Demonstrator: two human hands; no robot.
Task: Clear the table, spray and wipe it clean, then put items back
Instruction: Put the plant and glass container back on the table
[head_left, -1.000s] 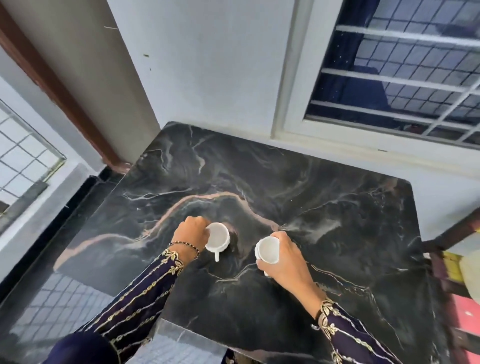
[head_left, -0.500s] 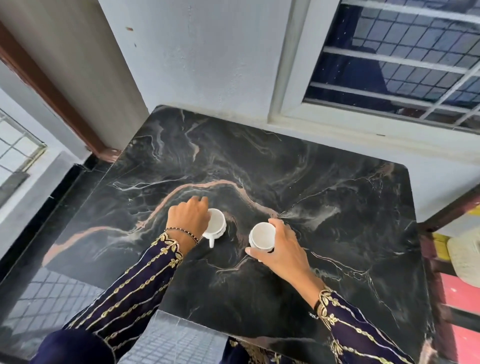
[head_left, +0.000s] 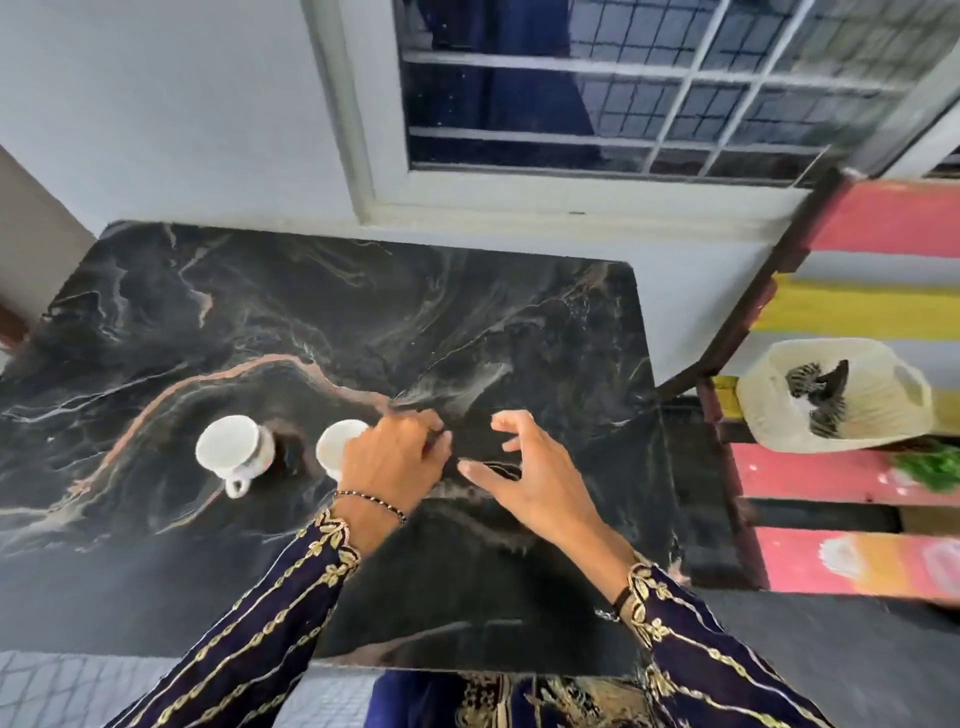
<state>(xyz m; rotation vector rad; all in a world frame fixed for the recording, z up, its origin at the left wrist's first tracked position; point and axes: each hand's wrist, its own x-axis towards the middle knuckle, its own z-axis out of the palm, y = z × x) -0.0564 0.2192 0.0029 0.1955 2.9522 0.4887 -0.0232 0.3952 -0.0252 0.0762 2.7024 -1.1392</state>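
Two white cups stand on the black marble table (head_left: 260, 312). The left cup (head_left: 234, 452) has its handle toward me and nothing touches it. My left hand (head_left: 395, 462) hides the right side of the second cup (head_left: 335, 447); its fingers point right, loosely curled, and do not grip the cup. Further right, my right hand (head_left: 530, 467) hovers over bare table, fingers spread, holding nothing.
A cream plastic basket (head_left: 872, 410) with a dark object inside sits on a striped pink and yellow seat (head_left: 883, 312) right of the table. Something green (head_left: 930, 467) lies beside it. A wall and a barred window (head_left: 623, 104) stand behind the table.
Both hands have let go of the cups and moved right. The view has swung right, so the cups now sit at the left and the basket has come into view.
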